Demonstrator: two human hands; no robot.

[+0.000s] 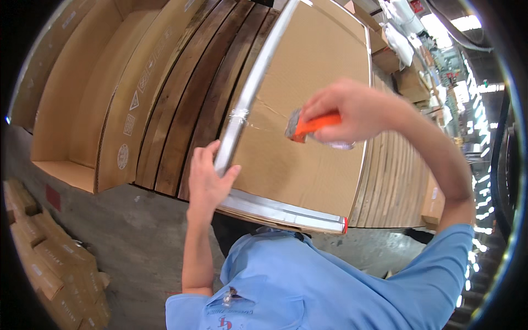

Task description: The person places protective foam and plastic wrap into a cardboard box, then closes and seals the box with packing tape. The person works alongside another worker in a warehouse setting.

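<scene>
- Holding one orange tool (324,125), gray at one end, over the middle of one flat brown box (313,60); gripping with the right hand (353,113), fingers curled around the handle.
- Touching the left edge of the flat box, by the near corner, with the left hand (208,179), thumb and fingers spread.
- Having two hands in all, well apart from each other.
- Can count at least three shiny strips (286,210) on the flat box: one wide on the left, one wide on the near side, one thin on the right.
- Wearing one blue shirt (341,280), just on the near side of the flat box.
- Can count at least four dark boards (181,110) left of the flat box; to its right, more boards (385,184), too blurry to count.
- Can see one long open box (118,129), past the dark boards, left of the flat box.
- Can see one pile of brown boxes (63,272) on the gray floor (146,242), far left of the flat box; cannot count them all.
- Can see one red square (53,197) on the floor, left of the flat box.
</scene>
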